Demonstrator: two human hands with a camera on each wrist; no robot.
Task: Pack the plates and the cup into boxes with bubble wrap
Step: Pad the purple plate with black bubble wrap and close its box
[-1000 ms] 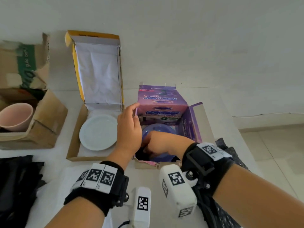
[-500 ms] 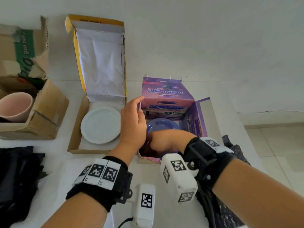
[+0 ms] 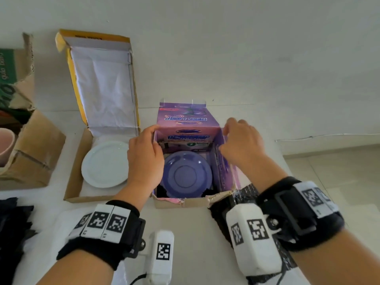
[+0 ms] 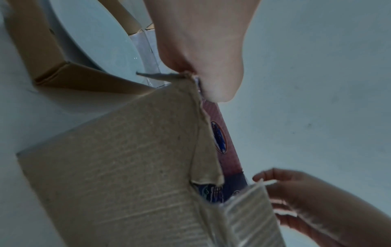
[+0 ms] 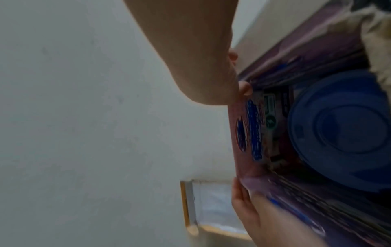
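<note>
The purple plate [image 3: 186,175] lies flat at the bottom of the purple box [image 3: 188,128], on something dark that is probably the bubble wrap, so I judge it is already packed and the flaps come next. The left hand [image 3: 145,159] pinches the left flap of this box between thumb and fingers, and the right hand [image 3: 241,144] curls its fingers on the right flap, both likely to fold them inward. The plate looks smooth and round with a raised ring; the box is thin printed card, grey and rough outside, torn at its near edge. Left of the box, a white glossy plate [image 3: 104,163] rests in an open brown box [image 3: 77,177]. Farther left, a pink cup [image 3: 6,146] stands in a torn carton [image 3: 35,153].
</note>
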